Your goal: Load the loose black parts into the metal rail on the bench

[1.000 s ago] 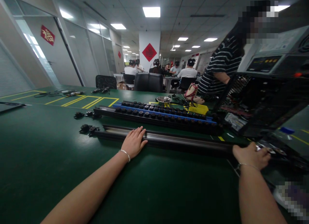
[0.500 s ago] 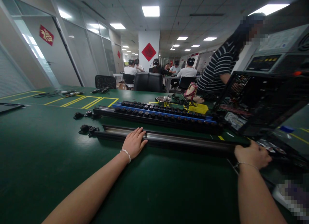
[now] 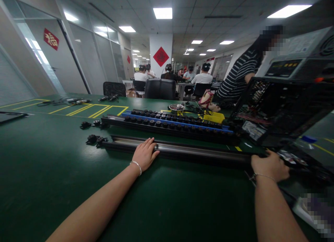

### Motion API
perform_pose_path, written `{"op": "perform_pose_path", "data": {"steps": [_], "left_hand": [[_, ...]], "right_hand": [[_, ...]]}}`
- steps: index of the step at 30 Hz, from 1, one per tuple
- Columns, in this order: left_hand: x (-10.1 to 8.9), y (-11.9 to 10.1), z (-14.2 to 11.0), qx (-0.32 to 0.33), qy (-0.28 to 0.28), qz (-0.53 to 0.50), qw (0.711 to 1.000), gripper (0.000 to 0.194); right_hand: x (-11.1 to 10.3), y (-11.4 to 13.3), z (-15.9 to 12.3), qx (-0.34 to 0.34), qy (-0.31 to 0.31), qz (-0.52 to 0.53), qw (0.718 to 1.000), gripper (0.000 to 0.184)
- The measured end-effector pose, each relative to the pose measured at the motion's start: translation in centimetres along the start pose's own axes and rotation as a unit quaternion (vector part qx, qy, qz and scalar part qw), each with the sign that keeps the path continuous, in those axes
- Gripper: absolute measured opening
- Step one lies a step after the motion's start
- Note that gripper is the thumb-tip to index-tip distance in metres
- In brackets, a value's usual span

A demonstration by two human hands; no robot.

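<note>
A long black channel rail (image 3: 198, 152) with a shiny inner groove lies across the table in front of me. My left hand (image 3: 144, 154) grips its left part, fingers over the groove and thumb along the near wall. A small dark piece shows at those fingertips, too small to name. At the rail's right end is my right hand (image 3: 270, 166), closed, its fingers curled away; what they hold is hidden. Small black star-shaped parts (image 3: 96, 140) lie beside the rail's left end. Behind it stands another rail (image 3: 114, 121) with rows of black wheels along a blue strip (image 3: 180, 123).
An open black computer case (image 3: 281, 103) stands at the right, with loose parts before it. Farther back are a metal bowl (image 3: 176, 107), a yellow tray (image 3: 214, 117) and tools (image 3: 78, 101) on the green table (image 3: 167, 203). A person in a striped top (image 3: 236, 75) stands behind the case.
My right hand has shifted slightly left at the rail's end. My left hand and the rail look unmoved. The person in stripes has moved a little to the right.
</note>
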State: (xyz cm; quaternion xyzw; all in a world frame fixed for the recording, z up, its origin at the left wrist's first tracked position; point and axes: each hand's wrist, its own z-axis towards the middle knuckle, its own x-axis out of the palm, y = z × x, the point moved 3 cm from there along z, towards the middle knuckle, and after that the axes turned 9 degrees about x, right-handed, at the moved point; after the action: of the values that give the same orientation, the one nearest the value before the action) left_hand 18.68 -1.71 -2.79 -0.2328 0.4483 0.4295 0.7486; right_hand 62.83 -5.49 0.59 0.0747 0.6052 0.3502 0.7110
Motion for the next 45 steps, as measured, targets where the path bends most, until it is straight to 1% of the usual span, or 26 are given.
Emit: {"op": "perform_pose_path", "data": {"steps": [8,18,28,37,45], "left_hand": [[0.1,0.0,0.0,0.002,-0.001,0.006,1.0,0.037],[0.0,0.0,0.0,-0.003,-0.002,0.005,1.0,0.033],[0.0,-0.1,0.0,-0.002,-0.005,0.008,1.0,0.033],[-0.1,-0.2,0.1,-0.008,0.005,0.009,1.0,0.034],[0.0,-0.2,0.0,-0.006,0.002,0.004,1.0,0.034]], "right_hand": [[0.1,0.2,0.3,-0.002,0.038,-0.032,0.999,0.053],[0.3,0.0,1.1,-0.005,0.093,-0.054,0.994,0.058],[-0.2,0.9,0.7,-0.021,0.145,-0.089,0.985,0.054],[0.0,1.4,0.9,-0.026,0.188,-0.103,0.976,0.055],[0.3,2.1,0.8,-0.059,0.203,-0.087,0.974,0.048]]}}
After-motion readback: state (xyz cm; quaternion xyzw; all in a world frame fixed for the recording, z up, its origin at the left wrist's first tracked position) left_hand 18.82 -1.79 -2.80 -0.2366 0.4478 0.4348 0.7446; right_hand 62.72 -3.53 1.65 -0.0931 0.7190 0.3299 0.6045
